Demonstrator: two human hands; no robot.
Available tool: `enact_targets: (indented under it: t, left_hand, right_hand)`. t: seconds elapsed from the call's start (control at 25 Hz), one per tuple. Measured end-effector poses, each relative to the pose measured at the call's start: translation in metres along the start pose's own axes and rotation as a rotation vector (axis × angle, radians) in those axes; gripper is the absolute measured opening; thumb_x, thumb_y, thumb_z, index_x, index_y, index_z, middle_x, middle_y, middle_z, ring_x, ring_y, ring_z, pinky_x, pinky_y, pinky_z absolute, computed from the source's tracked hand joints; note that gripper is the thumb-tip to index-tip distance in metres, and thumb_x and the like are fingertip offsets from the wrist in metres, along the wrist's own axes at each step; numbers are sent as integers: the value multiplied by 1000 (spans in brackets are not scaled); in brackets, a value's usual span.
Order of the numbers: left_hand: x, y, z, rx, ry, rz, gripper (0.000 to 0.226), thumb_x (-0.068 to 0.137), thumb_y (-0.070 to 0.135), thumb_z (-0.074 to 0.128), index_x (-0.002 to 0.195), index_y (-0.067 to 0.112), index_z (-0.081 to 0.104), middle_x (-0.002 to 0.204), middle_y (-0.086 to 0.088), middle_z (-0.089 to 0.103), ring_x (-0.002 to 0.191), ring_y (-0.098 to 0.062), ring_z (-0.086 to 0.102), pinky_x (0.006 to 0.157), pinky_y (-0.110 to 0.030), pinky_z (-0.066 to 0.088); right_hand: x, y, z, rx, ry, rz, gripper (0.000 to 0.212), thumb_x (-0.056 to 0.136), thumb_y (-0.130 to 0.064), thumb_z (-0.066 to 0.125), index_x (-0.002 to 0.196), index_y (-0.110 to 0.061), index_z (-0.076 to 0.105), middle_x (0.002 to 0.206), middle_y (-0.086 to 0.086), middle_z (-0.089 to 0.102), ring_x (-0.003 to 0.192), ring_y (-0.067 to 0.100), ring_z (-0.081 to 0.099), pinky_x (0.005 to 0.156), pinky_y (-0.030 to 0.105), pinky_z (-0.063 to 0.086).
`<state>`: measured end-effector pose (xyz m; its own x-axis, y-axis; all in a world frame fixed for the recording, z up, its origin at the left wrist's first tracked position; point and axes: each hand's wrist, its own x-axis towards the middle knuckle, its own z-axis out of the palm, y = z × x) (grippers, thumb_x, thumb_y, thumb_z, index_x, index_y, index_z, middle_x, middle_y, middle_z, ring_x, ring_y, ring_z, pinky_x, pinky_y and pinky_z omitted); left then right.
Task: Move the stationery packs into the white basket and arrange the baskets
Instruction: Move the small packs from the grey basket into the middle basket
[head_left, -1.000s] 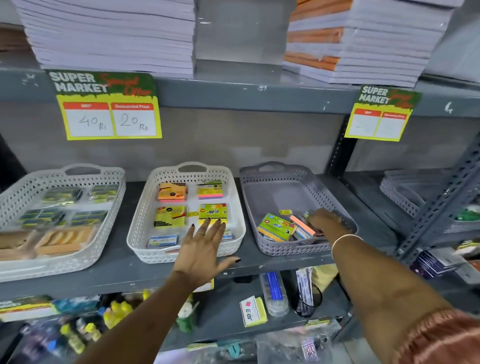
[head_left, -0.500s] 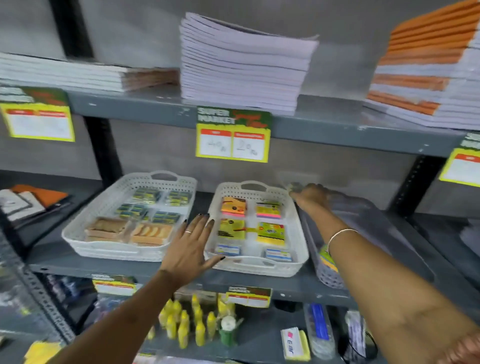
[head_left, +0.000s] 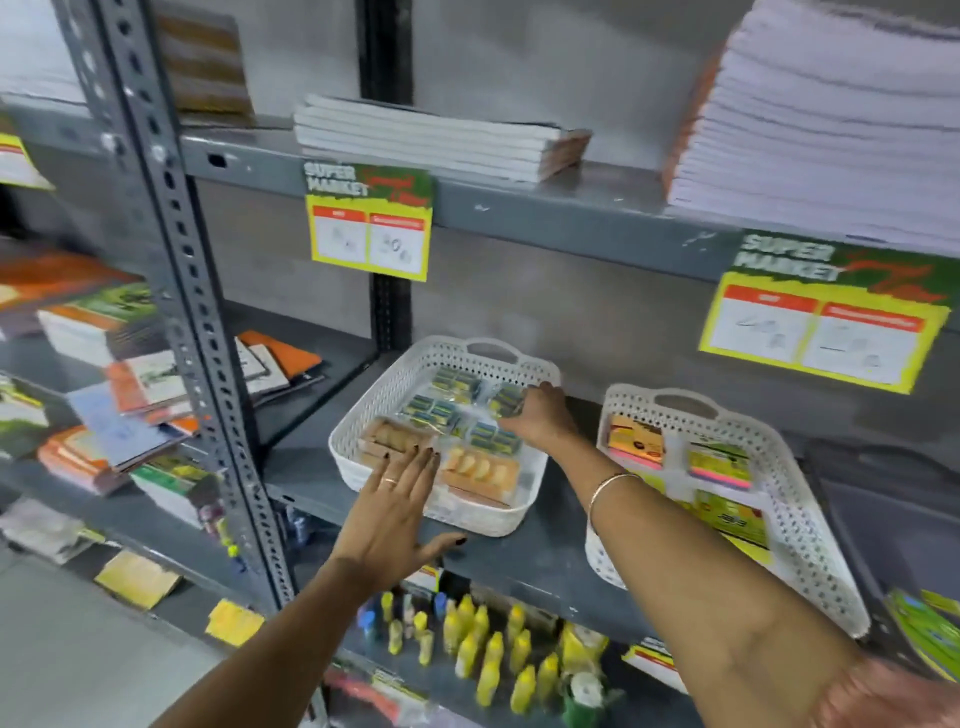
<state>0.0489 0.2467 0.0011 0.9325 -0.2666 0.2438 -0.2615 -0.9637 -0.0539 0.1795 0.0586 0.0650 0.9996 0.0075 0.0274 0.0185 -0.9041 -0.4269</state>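
The left white basket (head_left: 363, 410) sits on the grey shelf and holds green-blue stationery packs (head_left: 434, 410) and orange packs (head_left: 480, 470). My right hand (head_left: 540, 418) reaches over its right rim, fingers curled on a green stationery pack (head_left: 505, 401) at the back right. My left hand (head_left: 397, 501) is spread flat, palm down, over the basket's front rim and holds nothing. A second white basket (head_left: 789, 467) to the right contains bright sticky-note packs (head_left: 636, 439). The dark grey basket (head_left: 883, 499) lies at the far right, blurred.
A perforated steel upright (head_left: 208, 374) stands just left of the baskets. Notebook stacks (head_left: 441, 137) fill the shelf above, with price cards (head_left: 371, 223) on its edge. Yellow glue bottles (head_left: 488, 649) crowd the shelf below. Books (head_left: 119, 364) lie in the left bay.
The view swung left. My right hand left the grey basket, crossed the middle white basket and now sits in the left one. My left hand shifted from the middle basket to the left basket's front.
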Motion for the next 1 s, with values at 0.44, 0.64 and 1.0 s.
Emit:
enact_targets:
  t: [0.44,0.64,1.0]
  left_hand:
    - [-3,-3,12,-50,78,9,90,80,74,24,137,5,36,140,-11,47,130,-26,42,106,-41,17]
    - [-5,-3,11,-14,72,-1,88,82,73,17,135,6,39,137,-9,52,128,-25,46,105,-41,19]
    - [1,50,-10,-102,167,111,88,85,69,14,142,2,23,149,-11,30,138,-22,19,114,-36,1]
  right_hand:
    - [33,-1,66,-157,-113,11,68,78,-42,70,129,-2,51,135,21,49,127,37,44,101,35,43]
    - [30,-6,57,-155,-160,37,66,79,-34,70,134,-6,46,144,19,40,134,34,37,104,36,41]
    - [-25,60,-54,-6,262,45,32,88,-19,56,116,-4,62,126,18,54,124,34,45,97,35,45]
